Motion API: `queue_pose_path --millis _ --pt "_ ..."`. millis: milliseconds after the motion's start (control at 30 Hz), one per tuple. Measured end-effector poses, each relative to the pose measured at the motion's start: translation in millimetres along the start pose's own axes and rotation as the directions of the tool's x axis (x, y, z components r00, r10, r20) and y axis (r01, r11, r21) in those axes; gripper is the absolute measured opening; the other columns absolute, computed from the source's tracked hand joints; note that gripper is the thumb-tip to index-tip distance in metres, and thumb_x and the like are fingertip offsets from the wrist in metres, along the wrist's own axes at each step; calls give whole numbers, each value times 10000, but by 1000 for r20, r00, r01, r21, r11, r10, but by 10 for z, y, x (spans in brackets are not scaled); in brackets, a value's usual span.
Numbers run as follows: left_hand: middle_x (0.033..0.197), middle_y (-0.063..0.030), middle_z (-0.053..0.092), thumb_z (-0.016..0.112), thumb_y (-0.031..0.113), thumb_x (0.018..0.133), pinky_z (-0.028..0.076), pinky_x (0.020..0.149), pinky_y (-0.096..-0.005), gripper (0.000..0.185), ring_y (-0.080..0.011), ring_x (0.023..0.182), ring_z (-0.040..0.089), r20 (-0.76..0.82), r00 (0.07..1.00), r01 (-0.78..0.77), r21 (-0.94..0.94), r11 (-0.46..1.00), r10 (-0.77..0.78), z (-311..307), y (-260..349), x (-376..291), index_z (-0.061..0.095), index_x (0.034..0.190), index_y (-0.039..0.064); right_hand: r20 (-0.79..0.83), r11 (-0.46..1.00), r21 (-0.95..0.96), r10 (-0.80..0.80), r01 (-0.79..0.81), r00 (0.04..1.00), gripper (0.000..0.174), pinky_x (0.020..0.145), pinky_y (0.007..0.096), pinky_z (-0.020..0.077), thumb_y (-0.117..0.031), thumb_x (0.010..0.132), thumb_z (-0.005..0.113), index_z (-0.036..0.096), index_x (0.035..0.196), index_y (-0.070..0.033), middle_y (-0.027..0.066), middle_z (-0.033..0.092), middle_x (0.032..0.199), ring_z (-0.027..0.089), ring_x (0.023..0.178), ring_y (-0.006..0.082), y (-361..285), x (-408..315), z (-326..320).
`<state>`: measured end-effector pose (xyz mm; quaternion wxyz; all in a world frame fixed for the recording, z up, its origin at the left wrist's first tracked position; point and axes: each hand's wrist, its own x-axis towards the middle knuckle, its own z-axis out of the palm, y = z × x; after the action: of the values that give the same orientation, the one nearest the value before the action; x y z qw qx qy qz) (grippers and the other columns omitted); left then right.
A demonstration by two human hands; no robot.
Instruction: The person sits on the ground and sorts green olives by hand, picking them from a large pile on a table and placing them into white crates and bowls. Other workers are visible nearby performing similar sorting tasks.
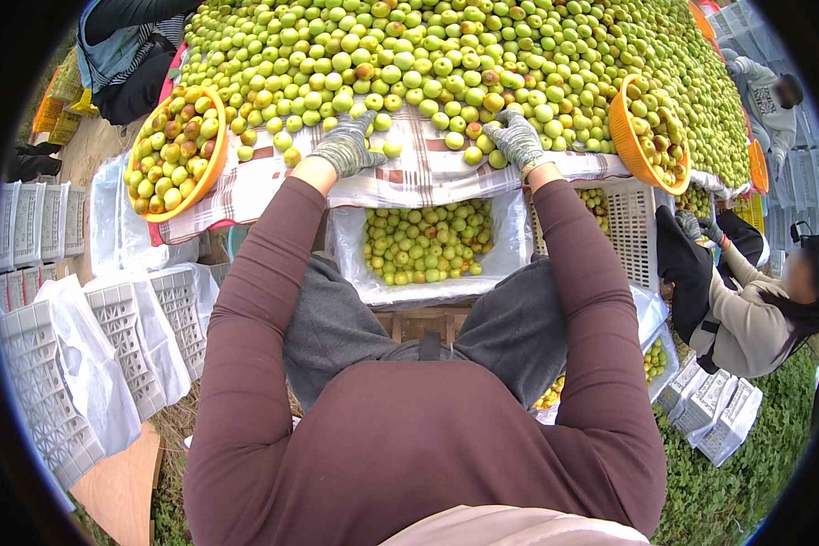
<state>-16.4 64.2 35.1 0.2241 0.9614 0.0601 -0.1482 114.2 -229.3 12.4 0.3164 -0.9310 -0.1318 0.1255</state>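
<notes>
A broad heap of green jujube-like fruits [443, 67] covers a table with a checked cloth [409, 179]. At the heap's near edge, my left hand [348, 145], in a grey knitted glove, rests with fingers apart beside loose fruits. My right hand [516, 142], gloved alike, touches the fruits to the right, its thumb and fingers apart; its palm side is hidden. Bare cloth shows between the hands. Below the table edge, a crate lined with clear plastic [345, 235] holds more fruits [426, 249], some of them brownish.
Orange baskets of browner fruits stand at the left [220, 147] and right [618, 130]. Grey crates with plastic liners [119, 341] lie at lower left. A white crate [635, 228] is under the table. Co-workers sit at right [744, 321], upper right [764, 95] and upper left [126, 61].
</notes>
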Motion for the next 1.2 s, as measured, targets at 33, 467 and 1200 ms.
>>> queue_pose_path --millis 33,467,1200 --pt "1361 -251 450 818 430 681 420 1049 -422 958 -373 1261 478 5 1000 5 3 1000 -5 -8 11 2 357 1454 101 32 1000 -26 7 -6 999 391 859 390 504 -311 809 688 633 1061 -17 221 675 1001 647 957 341 -84 -33 33" --pt "1454 -300 321 788 514 679 382 1088 -426 997 -421 1334 391 41 998 44 104 994 -49 -48 132 71 331 1467 108 -443 967 -141 -253 212 860 289 856 417 487 -247 809 705 623 981 -29 165 612 1003 600 954 326 -138 266 -56" --pt "1452 -242 385 758 452 721 368 1096 -434 928 -377 1351 388 65 998 -6 122 992 -2 -9 110 83 336 1462 85 22 870 -429 -257 242 966 296 846 399 503 -180 797 685 639 1061 -55 171 630 999 626 933 322 247 -636 -1332"
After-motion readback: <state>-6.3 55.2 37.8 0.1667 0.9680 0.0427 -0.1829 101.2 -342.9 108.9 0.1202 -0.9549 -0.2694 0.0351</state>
